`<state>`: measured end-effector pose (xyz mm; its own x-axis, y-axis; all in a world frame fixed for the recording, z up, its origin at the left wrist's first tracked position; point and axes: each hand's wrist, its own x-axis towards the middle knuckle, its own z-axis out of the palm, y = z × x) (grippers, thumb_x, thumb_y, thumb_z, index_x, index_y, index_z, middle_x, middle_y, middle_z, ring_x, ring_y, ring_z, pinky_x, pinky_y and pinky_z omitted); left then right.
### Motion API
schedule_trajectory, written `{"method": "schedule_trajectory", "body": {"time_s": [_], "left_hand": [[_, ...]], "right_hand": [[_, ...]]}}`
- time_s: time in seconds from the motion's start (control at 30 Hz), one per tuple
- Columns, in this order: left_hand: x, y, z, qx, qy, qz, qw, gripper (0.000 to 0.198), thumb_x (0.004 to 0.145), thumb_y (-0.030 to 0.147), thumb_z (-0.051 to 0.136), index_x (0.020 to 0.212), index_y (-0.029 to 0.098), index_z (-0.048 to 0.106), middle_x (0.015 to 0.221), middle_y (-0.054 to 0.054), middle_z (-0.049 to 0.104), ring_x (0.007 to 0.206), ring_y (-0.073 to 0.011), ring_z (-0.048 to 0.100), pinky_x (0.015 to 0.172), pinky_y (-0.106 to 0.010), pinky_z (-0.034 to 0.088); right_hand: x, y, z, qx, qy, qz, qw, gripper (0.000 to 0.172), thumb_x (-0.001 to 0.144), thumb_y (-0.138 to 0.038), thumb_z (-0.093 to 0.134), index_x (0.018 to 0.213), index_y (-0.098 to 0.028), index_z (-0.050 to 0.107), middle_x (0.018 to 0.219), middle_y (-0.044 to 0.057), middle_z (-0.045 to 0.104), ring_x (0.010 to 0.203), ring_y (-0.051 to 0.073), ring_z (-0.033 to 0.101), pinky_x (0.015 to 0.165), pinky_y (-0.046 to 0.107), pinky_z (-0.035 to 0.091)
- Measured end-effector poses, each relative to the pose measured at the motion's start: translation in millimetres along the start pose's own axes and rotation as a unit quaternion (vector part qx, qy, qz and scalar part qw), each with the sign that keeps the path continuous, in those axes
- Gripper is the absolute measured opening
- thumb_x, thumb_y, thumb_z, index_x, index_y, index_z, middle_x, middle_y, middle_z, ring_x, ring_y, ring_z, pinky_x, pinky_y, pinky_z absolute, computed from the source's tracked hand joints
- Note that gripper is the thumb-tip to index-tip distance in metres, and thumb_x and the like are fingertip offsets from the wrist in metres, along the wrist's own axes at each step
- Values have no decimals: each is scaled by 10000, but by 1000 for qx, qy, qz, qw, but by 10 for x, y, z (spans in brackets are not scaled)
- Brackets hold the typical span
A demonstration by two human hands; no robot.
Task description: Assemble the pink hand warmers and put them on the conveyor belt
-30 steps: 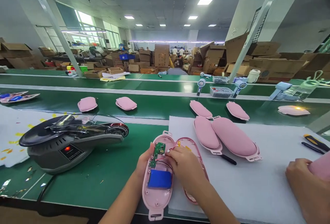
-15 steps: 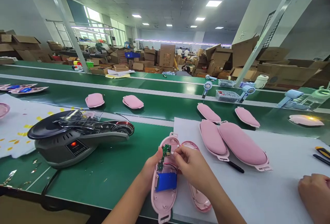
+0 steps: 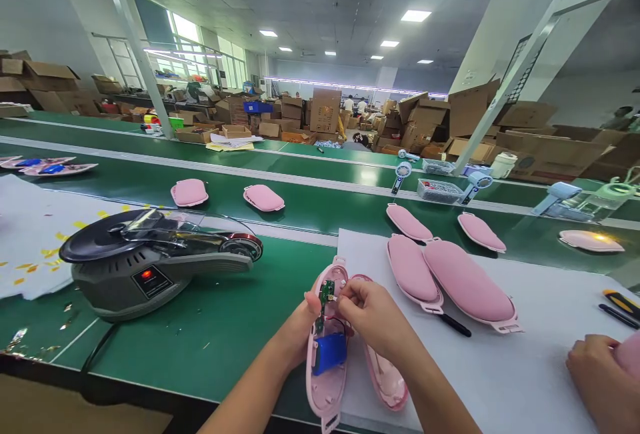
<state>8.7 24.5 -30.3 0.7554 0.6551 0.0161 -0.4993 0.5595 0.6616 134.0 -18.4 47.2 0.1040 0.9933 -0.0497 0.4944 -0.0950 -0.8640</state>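
Observation:
My left hand grips the side of an open pink shell half, tilted up on its edge, with a blue battery and a small green circuit board inside. My right hand pinches the thin wires at the circuit board's top. The second open pink shell half lies flat just to the right, partly under my right wrist, on a white foam sheet.
A grey tape dispenser stands at left on the green bench. Two closed pink shells and a black pen lie on the foam. Another person's hand holds a pink piece at right. More pink shells sit on the conveyor.
The shell half with the battery has been tipped up from lying flat onto its left edge. My right hand stays pinched at the circuit board. The view has shifted slightly left.

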Motion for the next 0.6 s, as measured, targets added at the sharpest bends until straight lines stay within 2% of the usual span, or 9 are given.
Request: {"method": "schedule_trajectory", "body": {"time_s": [0.1,0.27,0.43,0.6], "left_hand": [[-20,16,29,-3,4,2,1000,874,572,686,692,1252,149,582,950,-117,720,690,-188,660,670,-283,490],[-12,24,72,-13,-4,2,1000,873,626,702,630,1305,160,540,945,-120,719,765,-215,660,691,-285,473],[30,-3,38,-23,-16,-18,999,877,650,743,574,1272,124,569,860,-125,719,590,-170,630,586,-275,449],[-2,52,110,-22,-10,0,1000,902,600,688,665,1326,173,523,953,-130,723,788,-249,678,715,-319,484]], "right_hand": [[3,-45,-9,-25,8,2,1000,131,684,-162,443,561,-203,462,569,-32,520,519,115,489,486,223,321],[10,-70,-40,-44,5,-4,999,117,667,-158,462,557,-194,480,558,-38,508,528,106,440,482,215,301],[12,-38,-39,-45,1,-7,999,115,687,-187,463,572,-195,466,566,-44,477,549,106,417,503,216,295],[-4,-5,25,-45,-2,-14,999,142,734,-236,441,599,-204,464,579,-36,495,557,118,426,525,231,302]]}}
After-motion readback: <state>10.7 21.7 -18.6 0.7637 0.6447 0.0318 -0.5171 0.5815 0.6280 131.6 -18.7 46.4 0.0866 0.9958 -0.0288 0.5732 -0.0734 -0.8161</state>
